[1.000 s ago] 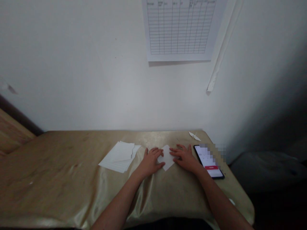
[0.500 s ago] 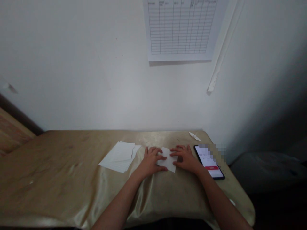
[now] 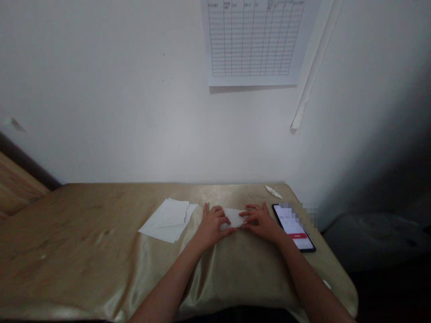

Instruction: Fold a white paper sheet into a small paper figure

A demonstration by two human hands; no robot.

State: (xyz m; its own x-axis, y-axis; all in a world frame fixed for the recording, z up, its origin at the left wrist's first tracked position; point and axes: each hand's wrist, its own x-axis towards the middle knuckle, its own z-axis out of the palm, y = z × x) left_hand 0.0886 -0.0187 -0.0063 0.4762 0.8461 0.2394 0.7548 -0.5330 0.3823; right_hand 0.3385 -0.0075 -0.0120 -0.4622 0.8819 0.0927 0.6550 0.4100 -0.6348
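A small piece of white paper (image 3: 233,217) lies on the cloth-covered table between my two hands. My left hand (image 3: 215,226) is at its left side, thumb along the near edge and fingers curled onto the paper. On the opposite side, my right hand (image 3: 258,222) has its thumb and fingertips closed on the right end of the near edge. That near edge looks raised or folded over; the fingers partly hide it. A stack of white paper sheets (image 3: 164,220) rests left of my left hand, the upper sheet showing a ragged right edge.
A phone (image 3: 298,240) with a lit screen lies right of my right hand. Behind it, near the far corner, sits a folded paper crane (image 3: 273,192). The gold tablecloth (image 3: 84,251) meets the white wall, where a printed table sheet (image 3: 252,45) hangs.
The paper's near corner, which pointed toward me, has been brought up and away, so the paper looks shorter. My right thumb has moved up to the near edge, and the hands are slightly closer.
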